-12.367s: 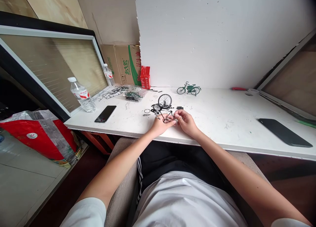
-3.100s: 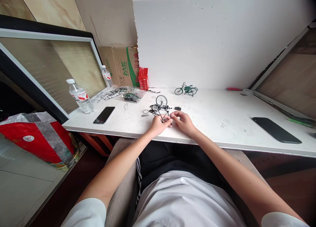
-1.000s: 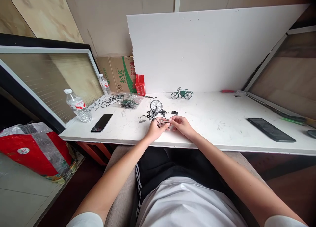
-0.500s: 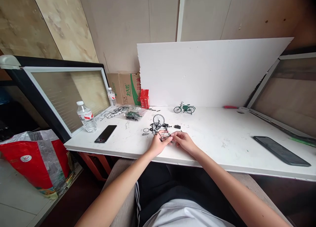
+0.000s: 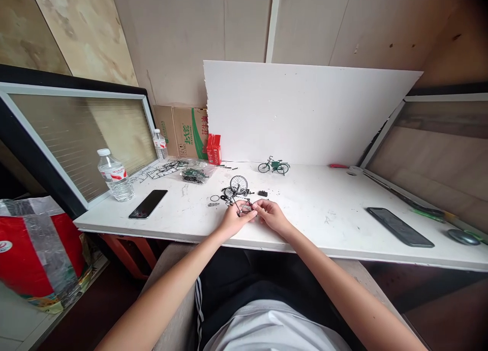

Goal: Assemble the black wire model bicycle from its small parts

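1. In the head view, a thin black frame point(image 5: 240, 207) is held just above the near edge of the desk point(image 5: 320, 213), between the two hands.
2. It is grasped by the fingers of the left hand point(image 5: 232, 221), the thumb laid along its near side, seemingly so that it is steadied from beneath.
3. Its right end is pinched by the fingertips of the right hand point(image 5: 271, 214), probably for fine control; whether a tiny part is also gripped there cannot be told.
4. Just behind the frame, a spoked wheel point(image 5: 238, 185) is stood upright; whether the two are joined cannot be made out.
5. A thin ring point(image 5: 214, 198) and a small grey piece point(image 5: 213, 205) are laid left of the hands, and a black block point(image 5: 263, 193) behind the right hand, all apparently placed within easy reach.
6. A green model bicycle point(image 5: 274, 166) is stood farther back, before the white board point(image 5: 305, 112), perhaps set there to be seen without being knocked.
7. Green and black pieces are gathered in a transparent bag point(image 5: 195, 175), with black sprues point(image 5: 168, 169) laid beside it, presumably so that the working area is not crowded.
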The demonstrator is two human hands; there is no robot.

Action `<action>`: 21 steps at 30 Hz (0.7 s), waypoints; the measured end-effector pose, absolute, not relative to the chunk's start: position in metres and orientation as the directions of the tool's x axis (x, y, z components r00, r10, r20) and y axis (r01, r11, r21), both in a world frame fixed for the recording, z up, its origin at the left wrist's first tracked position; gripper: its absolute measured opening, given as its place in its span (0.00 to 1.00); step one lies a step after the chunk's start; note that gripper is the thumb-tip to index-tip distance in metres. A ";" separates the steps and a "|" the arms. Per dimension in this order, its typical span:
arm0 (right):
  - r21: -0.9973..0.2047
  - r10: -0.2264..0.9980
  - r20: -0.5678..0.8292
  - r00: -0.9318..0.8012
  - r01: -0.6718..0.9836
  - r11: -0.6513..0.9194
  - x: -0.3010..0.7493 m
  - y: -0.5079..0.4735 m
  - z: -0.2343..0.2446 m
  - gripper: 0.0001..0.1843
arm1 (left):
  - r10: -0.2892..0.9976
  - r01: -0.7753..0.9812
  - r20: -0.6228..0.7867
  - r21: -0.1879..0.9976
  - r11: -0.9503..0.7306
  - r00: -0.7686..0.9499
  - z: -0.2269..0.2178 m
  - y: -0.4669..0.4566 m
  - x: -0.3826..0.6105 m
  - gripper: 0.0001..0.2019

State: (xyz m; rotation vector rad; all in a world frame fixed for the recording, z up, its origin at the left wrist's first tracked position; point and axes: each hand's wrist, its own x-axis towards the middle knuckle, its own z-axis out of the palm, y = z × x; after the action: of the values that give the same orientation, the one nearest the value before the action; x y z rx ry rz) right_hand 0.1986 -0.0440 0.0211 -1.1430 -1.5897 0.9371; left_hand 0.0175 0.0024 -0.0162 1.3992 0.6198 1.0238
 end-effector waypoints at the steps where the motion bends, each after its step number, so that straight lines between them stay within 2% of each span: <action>1: -0.930 0.961 0.247 -0.126 0.247 0.272 0.199 -0.044 0.021 0.25 | 0.863 -0.196 0.224 0.969 -0.149 0.453 -0.017 0.003 0.018 0.26; 6: -0.936 0.962 0.251 -0.106 0.229 0.269 0.199 -0.044 0.020 0.24 | 0.859 -0.078 0.306 0.950 -0.302 0.410 -0.015 0.002 0.017 0.18; 17: -0.946 0.964 0.238 -0.121 0.195 0.259 0.198 -0.044 0.019 0.23 | 0.852 -0.046 0.295 0.951 -0.306 0.432 -0.014 0.002 0.016 0.16; 21: -0.949 0.962 0.237 -0.137 0.178 0.259 0.200 -0.041 0.015 0.23 | 0.835 -0.087 0.293 0.954 -0.286 0.467 -0.012 0.002 0.016 0.15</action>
State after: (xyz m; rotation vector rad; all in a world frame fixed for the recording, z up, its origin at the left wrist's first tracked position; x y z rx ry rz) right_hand 0.2000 -0.0406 0.0146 -1.0991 -1.5451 1.0001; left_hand 0.0163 0.0016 -0.0120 1.6083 0.6628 1.0399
